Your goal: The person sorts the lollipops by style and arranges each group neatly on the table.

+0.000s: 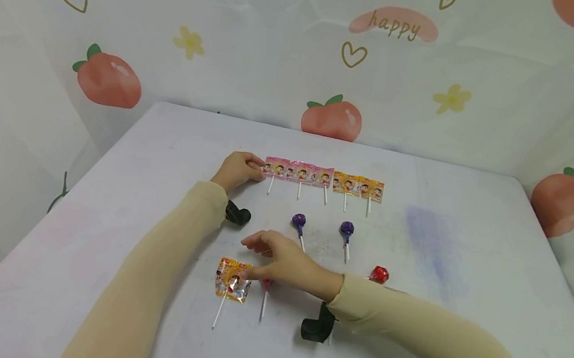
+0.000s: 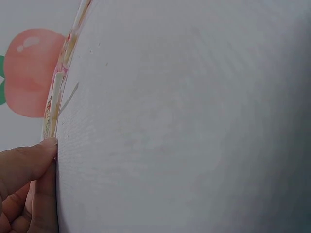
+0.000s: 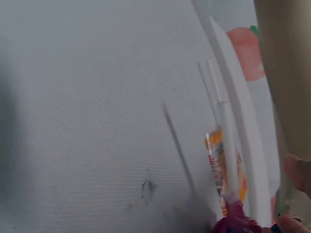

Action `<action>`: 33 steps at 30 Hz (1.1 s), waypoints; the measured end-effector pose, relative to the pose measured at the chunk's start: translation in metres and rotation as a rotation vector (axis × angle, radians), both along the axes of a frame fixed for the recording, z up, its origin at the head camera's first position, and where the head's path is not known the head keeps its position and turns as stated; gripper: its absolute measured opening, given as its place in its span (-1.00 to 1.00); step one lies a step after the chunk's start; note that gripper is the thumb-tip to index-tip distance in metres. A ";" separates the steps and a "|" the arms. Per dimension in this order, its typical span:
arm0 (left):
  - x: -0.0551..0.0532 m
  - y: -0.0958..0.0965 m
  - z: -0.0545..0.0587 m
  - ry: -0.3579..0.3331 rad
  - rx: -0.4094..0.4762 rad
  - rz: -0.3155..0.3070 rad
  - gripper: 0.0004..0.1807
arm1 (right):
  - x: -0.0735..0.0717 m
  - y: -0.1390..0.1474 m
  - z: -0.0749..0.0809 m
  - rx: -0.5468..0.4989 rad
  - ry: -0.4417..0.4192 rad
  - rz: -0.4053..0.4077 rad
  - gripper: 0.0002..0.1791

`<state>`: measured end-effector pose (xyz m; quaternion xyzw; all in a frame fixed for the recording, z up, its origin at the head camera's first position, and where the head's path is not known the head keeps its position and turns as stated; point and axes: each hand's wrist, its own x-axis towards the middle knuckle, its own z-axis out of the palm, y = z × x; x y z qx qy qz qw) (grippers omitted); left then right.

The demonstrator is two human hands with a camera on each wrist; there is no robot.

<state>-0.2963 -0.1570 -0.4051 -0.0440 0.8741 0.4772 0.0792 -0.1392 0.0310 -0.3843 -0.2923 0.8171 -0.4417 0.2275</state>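
Observation:
My left hand [image 1: 239, 171] pinches the left edge of a pink-wrapped lollipop [image 1: 276, 168], the leftmost in a row of flat packets. In the left wrist view the thumb [image 2: 29, 165] lies right at the packet's edge. My right hand [image 1: 291, 263] is over the near part of the table, its thumb and fingers spread apart. Its thumb overlaps an orange-wrapped flat lollipop [image 1: 232, 281] in the head view. Beneath this hand lies a reddish round lollipop [image 1: 266, 288], its head partly hidden; the right wrist view shows its magenta wrapper [image 3: 235, 221] near the fingers.
Two more pink packets [image 1: 310, 174] and two orange packets [image 1: 358, 186] continue the row. Two purple lollipops [image 1: 299, 221] [image 1: 347, 229] lie mid-table. A red lollipop [image 1: 379, 274] is partly behind the right sleeve. Black wrist cameras [image 1: 238, 216] [image 1: 317, 330] hang at both sleeves.

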 end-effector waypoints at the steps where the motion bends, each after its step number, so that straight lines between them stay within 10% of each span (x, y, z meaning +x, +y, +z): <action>1: 0.000 0.000 0.000 0.000 -0.003 0.001 -0.62 | 0.000 -0.001 -0.001 0.029 0.001 -0.001 -0.42; 33: 0.002 0.001 0.002 0.019 -0.028 -0.014 -0.62 | 0.001 -0.017 -0.016 0.240 0.131 0.043 -0.45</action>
